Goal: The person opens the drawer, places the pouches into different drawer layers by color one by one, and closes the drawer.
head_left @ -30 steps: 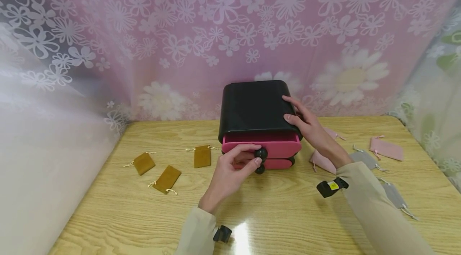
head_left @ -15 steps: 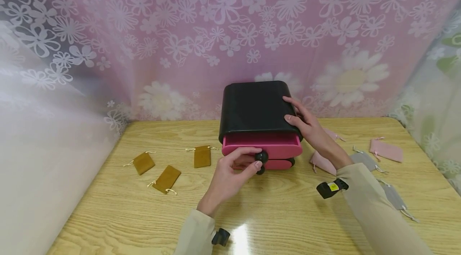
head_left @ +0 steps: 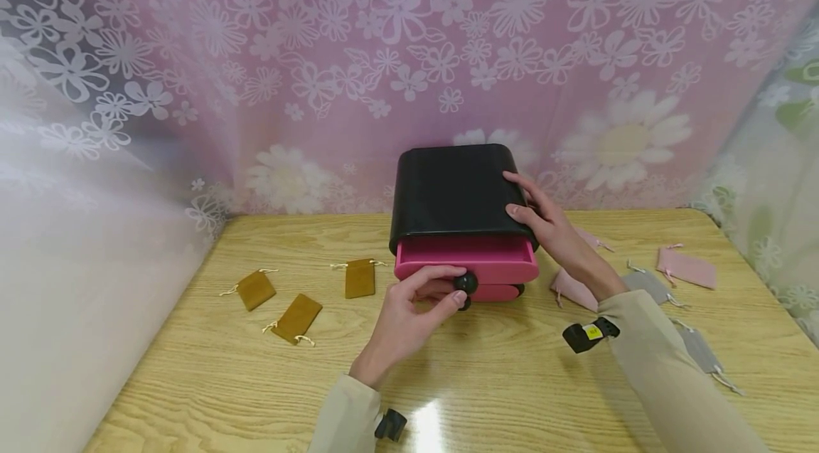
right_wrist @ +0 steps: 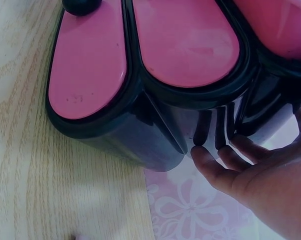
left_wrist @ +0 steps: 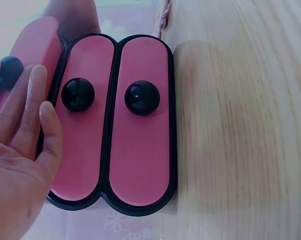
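Note:
A black mini drawer cabinet (head_left: 457, 190) with pink drawer fronts stands on the table. Its top drawer (head_left: 470, 250) is partly pulled out, and the visible part of the inside looks bare. My left hand (head_left: 409, 311) pinches that drawer's round black knob (head_left: 466, 283) between thumb and fingers. In the left wrist view, the two lower drawers (left_wrist: 88, 150) are pushed in, each with a black knob (left_wrist: 142, 98). My right hand (head_left: 557, 229) rests on the cabinet's right edge, thumb and a finger on top. The right wrist view shows other fingers (right_wrist: 210, 165) touching its side.
Several brown drawstring pouches (head_left: 297, 318) lie on the table at left. At right are pink pouches (head_left: 689, 267) and grey pouches (head_left: 700, 348), some partly covered by my right arm. A flowered curtain (head_left: 358, 83) hangs behind the wooden table (head_left: 256, 382).
My left hand has drawn the top drawer slightly further out towards me, showing more of its inside. The right hand stays in place on the cabinet.

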The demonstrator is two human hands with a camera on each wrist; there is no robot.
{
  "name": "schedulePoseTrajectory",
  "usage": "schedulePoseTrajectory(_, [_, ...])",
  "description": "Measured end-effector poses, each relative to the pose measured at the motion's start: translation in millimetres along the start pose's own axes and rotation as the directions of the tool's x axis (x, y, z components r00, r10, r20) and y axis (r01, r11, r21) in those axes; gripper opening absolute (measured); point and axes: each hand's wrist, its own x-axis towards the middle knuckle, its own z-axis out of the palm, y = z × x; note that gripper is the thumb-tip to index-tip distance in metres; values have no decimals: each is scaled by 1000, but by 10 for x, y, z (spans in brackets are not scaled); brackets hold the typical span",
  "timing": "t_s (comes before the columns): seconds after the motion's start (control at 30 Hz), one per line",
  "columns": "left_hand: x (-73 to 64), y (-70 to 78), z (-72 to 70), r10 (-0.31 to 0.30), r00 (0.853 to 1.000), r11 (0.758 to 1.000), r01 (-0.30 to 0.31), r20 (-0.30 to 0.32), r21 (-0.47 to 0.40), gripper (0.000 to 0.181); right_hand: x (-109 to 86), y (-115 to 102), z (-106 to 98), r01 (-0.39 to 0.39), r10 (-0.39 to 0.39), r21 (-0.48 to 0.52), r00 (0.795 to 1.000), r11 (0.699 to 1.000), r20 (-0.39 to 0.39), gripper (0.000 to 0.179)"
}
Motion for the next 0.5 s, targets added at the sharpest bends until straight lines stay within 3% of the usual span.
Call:
schedulePoseTrajectory(0.27, [-26, -24, 9, 71, 997, 997, -71, -4, 15, 31, 3, 6, -6, -7, 7, -2, 1000, 1000, 3, 60])
schedulePoseTrajectory(0.5, [-54, -24, 7, 73, 997, 997, -73, 7, 41, 31, 2, 7, -12, -6, 5, 6, 1000, 1000, 13, 58])
